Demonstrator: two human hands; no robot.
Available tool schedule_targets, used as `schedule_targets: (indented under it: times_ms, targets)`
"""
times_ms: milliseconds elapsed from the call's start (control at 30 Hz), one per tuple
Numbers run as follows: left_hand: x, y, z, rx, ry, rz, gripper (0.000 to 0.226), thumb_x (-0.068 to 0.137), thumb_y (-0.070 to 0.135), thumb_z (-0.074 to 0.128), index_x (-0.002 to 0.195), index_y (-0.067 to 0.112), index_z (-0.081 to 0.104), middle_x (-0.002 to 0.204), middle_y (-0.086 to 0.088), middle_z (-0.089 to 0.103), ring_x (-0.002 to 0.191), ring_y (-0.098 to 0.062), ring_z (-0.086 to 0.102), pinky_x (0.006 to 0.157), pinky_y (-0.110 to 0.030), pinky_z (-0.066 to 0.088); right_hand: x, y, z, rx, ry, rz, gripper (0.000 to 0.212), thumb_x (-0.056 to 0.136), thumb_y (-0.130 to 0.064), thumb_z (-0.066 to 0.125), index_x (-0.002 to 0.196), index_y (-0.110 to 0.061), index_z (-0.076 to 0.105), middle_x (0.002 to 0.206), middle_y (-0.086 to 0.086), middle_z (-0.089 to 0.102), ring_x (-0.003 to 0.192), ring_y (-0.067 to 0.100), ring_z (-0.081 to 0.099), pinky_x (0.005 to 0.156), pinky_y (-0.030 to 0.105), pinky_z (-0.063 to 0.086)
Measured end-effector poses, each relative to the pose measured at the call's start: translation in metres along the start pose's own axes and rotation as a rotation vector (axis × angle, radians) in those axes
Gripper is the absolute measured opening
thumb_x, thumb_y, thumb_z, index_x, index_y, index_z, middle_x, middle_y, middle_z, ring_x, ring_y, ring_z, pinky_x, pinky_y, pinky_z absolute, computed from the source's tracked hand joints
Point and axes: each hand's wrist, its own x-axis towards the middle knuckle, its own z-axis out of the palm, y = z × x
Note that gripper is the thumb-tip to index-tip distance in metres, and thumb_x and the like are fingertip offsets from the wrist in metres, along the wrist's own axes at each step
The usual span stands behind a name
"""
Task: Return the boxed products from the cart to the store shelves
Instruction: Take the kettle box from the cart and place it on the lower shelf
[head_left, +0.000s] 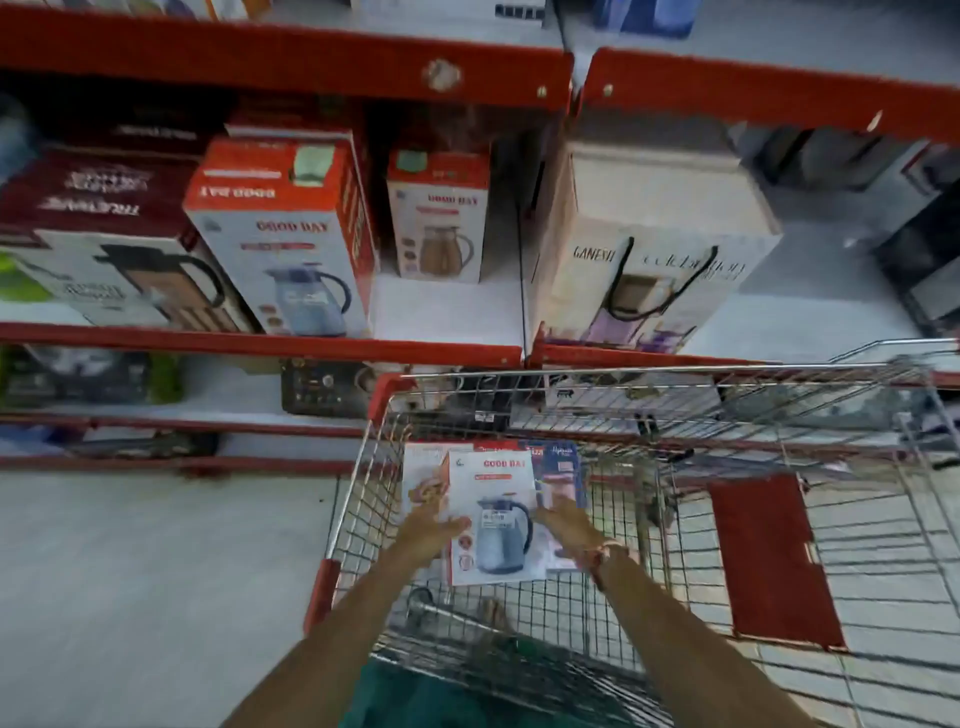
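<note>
A wire shopping cart (363, 499) stands in front of red store shelves (260, 345). Inside it lies a white and red boxed jug (493, 519) showing a blue jug, on top of other boxes (563, 467). My left hand (434, 530) is at the box's left edge and my right hand (563, 527) at its right edge, fingers spread. Whether they grip it firmly is blurred. On the shelf above stands a matching box (291, 234) and a smaller one (439, 218) with a brown jug.
A large white box with a black cord handle (654, 244) fills the shelf's right section. Dark red boxes (93, 187) sit at the left. Bare shelf (447, 306) shows between the jug boxes. A red flap (769, 556) hangs on the cart.
</note>
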Motion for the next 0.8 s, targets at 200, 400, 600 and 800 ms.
schedule_targets:
  times_ms: [200,400,600,800]
  targets:
    - [0.019,-0.024,0.019,-0.065,-0.090,-0.134,0.044,0.088,0.004,0.059,0.131,0.003,0.047,0.134,-0.017,0.055,0.119,-0.033,0.055,0.100,-0.043,0.047,0.016,0.020,0.013,-0.117,-0.030,0.152,0.037,0.088,-0.007,0.057,0.123,0.003,0.051,0.114,0.021,0.059,0.091,0.028,0.054,0.074,0.038,0.043]
    - [0.013,-0.021,-0.006,-0.209,-0.049,-0.065,0.048,0.073,0.003,0.075,0.118,0.009,0.060,0.106,-0.013,0.070,0.089,-0.030,0.070,0.076,-0.050,0.060,0.007,0.009,-0.015,-0.076,0.042,-0.045,0.046,0.078,-0.011,0.069,0.122,-0.016,0.054,0.113,0.004,0.064,0.104,0.026,0.062,0.091,0.047,0.054]
    - [-0.026,-0.005,-0.033,-0.148,0.012,0.095,0.062,0.072,0.003,0.076,0.128,0.019,0.054,0.107,0.003,0.063,0.097,-0.016,0.063,0.078,-0.037,0.060,-0.049,-0.014,-0.023,-0.008,0.051,-0.147,0.046,0.083,-0.006,0.069,0.124,-0.019,0.053,0.116,0.002,0.063,0.093,0.017,0.066,0.076,0.042,0.061]
    - [-0.038,-0.001,-0.048,-0.171,0.034,0.134,0.066,0.072,0.003,0.076,0.131,0.018,0.052,0.117,-0.007,0.069,0.097,-0.017,0.065,0.068,-0.028,0.060,-0.068,-0.025,-0.016,0.005,0.103,-0.229,0.038,0.081,-0.008,0.072,0.114,-0.022,0.059,0.116,-0.001,0.064,0.095,0.021,0.069,0.077,0.036,0.062]
